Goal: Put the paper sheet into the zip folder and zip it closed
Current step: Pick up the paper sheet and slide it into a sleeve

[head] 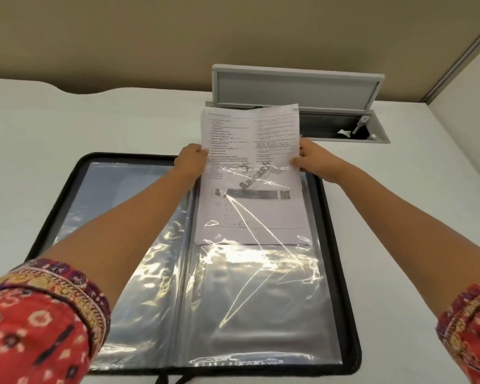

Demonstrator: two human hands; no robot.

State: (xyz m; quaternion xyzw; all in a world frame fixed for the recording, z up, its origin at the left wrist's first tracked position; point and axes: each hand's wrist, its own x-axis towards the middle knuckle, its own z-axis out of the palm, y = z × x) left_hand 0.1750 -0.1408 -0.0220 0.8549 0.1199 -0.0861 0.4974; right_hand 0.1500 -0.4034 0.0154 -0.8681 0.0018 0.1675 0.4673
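Half inside a clear sleeve, the printed paper sheet (250,151) curls upward.

Beyond the right hand (313,159), the raised cable-hatch lid (294,88) blocks passage; bare desk (94,120) lies open beyond the left hand (190,162).

One head cam, wide-angle, looks fwd and down, close over white desk (67,128).

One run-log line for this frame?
stage: inserting | paper sheet: partway in right sleeve | left hand, right hand: gripping sheet edges | zip folder: open flat, unzipped
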